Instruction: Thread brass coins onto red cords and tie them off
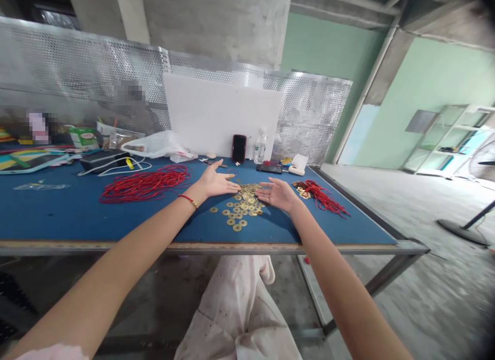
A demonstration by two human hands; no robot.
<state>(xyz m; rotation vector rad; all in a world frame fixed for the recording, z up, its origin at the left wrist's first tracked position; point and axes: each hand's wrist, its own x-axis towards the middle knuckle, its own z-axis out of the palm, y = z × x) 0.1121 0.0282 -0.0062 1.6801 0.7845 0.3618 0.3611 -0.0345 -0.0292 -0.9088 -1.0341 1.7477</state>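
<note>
A loose heap of brass Chinese-style coins with square holes [243,205] lies in the middle of the blue work table [50,215]. My left hand [218,180] rests open at the heap's left side, its fingers reaching the coins. From the right, my right hand [276,194] lies open with fingers spread, its fingertips at the heap's edge. A red bead bracelet circles my left wrist. A bundle of red cord [145,184] lies left of my left hand. Red cords tangled with several coins [319,197] lie to the right of my right hand.
A black phone [239,148] and a water bottle [260,147] stand against a white board [220,115] at the table's back. A plastic bag [154,146], cables and packets lie back left. Perforated metal panels [309,112] stand behind. A steel table edge [193,248] runs in front.
</note>
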